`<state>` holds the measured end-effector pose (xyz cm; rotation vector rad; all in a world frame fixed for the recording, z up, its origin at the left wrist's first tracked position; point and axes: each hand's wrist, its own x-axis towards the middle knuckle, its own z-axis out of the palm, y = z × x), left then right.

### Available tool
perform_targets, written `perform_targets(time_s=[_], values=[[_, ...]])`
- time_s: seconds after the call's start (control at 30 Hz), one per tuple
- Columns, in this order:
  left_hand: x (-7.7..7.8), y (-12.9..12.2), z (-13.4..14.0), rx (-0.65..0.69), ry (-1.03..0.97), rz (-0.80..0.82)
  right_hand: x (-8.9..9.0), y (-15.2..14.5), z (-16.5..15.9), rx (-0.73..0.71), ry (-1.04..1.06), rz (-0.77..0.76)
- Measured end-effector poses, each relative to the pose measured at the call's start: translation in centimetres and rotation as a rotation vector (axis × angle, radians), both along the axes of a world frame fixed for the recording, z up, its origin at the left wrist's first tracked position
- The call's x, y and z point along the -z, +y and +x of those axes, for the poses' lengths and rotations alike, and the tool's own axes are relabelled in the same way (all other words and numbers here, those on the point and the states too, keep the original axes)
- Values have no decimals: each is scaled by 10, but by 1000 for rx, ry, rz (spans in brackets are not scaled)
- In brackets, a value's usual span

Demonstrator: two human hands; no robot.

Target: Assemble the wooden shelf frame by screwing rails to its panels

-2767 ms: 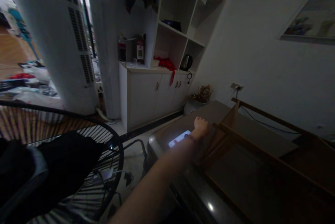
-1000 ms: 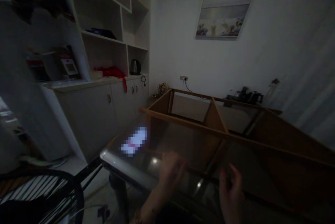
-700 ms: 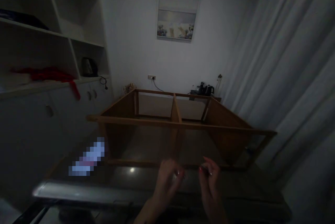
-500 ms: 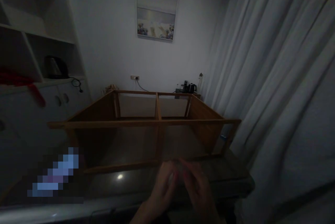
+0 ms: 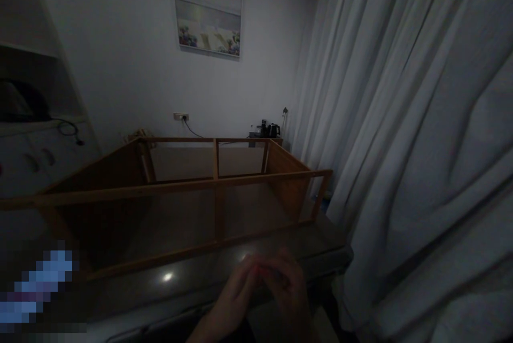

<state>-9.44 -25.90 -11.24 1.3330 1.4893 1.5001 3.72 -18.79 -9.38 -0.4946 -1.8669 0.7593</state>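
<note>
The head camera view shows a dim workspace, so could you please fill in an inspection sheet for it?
Surface: table, glossy and dark, with light reflections.
Job's things: wooden frame, resting on the table, with a divider near its middle.
Clutter: bright patch at lower left, too pixelated to identify.
Hands: left hand and right hand meet at the fingertips, in front of the frame; cannot tell whether anything is between them.
Cables: cord plugged into the wall socket; another cord beside the kettle, plug hanging loose.
Surroundings: wall picture, pale curtain at right.
</note>
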Motion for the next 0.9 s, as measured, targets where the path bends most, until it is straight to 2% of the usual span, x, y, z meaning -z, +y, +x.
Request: perform_targets(time_s=[0.2, 0.4, 0.5, 0.63, 0.73, 0.9], values=[[-5, 3, -8, -28, -79, -76, -5, 4, -10, 8, 6, -51], [8, 22, -17, -66, -39, -42, -14, 10, -11, 161, -18, 149], [4, 32, -11, 12, 32, 33, -14, 7, -3, 293, -20, 219], [-16, 44, 5, 99, 165, 108, -14, 0, 15, 475, 3, 225], [-26, 55, 20, 164, 180, 131, -17, -6, 29, 546, 16, 178], [-29, 70, 44, 321, 132, 226, -19, -13, 48, 642, 38, 60]])
